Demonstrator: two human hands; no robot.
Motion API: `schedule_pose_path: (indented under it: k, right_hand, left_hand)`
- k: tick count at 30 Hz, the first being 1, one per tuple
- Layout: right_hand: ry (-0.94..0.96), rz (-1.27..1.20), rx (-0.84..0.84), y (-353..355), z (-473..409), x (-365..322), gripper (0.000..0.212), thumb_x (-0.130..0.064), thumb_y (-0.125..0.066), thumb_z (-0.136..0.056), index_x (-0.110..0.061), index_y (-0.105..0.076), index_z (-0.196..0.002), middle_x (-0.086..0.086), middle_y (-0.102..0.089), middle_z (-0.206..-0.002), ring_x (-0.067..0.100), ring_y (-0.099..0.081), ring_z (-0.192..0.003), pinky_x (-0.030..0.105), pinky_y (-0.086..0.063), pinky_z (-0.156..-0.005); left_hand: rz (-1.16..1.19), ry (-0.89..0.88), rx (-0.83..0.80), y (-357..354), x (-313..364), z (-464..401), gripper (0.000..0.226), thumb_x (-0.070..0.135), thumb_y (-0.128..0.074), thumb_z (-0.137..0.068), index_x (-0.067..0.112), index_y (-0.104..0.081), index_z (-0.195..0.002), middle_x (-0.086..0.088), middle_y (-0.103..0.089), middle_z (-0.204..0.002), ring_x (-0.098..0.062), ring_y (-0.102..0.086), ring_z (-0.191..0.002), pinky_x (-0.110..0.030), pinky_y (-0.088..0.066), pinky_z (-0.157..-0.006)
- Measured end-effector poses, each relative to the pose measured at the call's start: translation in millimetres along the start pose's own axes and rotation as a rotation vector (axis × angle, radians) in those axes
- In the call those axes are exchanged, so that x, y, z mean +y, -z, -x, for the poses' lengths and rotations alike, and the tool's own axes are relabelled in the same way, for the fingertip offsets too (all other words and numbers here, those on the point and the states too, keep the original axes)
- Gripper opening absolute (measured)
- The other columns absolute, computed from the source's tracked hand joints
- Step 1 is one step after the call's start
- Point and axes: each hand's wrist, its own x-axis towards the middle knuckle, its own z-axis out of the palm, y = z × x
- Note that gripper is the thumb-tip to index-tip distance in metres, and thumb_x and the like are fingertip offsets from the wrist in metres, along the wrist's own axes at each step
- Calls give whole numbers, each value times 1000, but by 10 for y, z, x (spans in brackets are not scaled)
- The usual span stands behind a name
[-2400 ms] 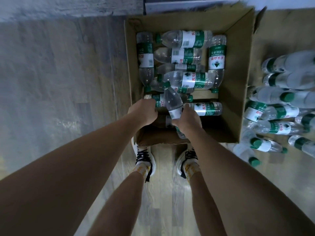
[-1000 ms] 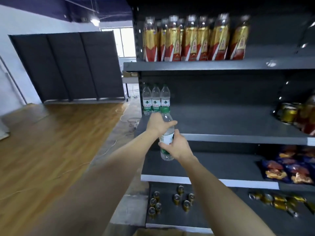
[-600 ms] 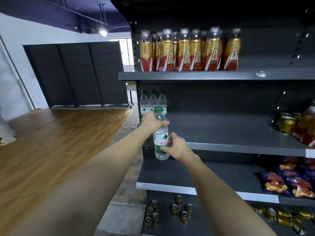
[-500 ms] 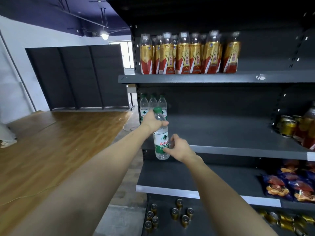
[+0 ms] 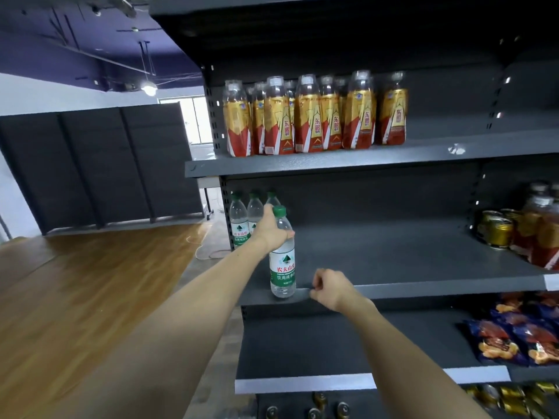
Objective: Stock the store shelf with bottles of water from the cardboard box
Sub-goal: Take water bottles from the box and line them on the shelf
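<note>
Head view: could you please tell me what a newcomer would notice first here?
The left hand grips a clear green-capped water bottle at the dark grey middle shelf's front edge. Above, gold-and-red drink bottles crowd the upper shelf. The right hand hangs beside the bottle.

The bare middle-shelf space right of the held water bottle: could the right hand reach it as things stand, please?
Probably yes: the right hand hangs empty at the middle shelf lip beside the water bottle, and nothing stands between.
</note>
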Motion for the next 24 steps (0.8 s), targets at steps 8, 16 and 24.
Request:
schedule_pose_path:
  k: [8,16,24]
  right_hand:
    - [-81,-17,58,-161,-788,-142,14,-29,-66,-80,-22,-54,-83,4,-67,-92,25,-61,-87,34,-53,-78]
    - [-223,-83,104,-470,-1339,-189,33,-39,-68,-84,-16,-47,-95,10,-59,-104,30,-58,-93,33,-48,-76]
    - [-327,-135,280,-691,-1721,-420,57,-35,-73,-84,-7,-40,-120,15,-49,-124,37,-56,-111,39,-47,-85]
  left_hand:
    - [-21,-50,-72,-199,-349,-990,65,15,-77,-76,19,-29,-119,-11,-59,-113,-28,-62,-103,-45,-54,-91]
    - [22,-68,-220,-343,-611,-1603,63,18,-71,-89,10,-31,-137,-2,-56,-117,-20,-54,-112,-31,-42,-99]
    - [-8,-177,-409,-262,-768,-1813,64,31,-75,-85,15,-39,-135,2,-54,-127,-16,-52,-122,-36,-38,-109]
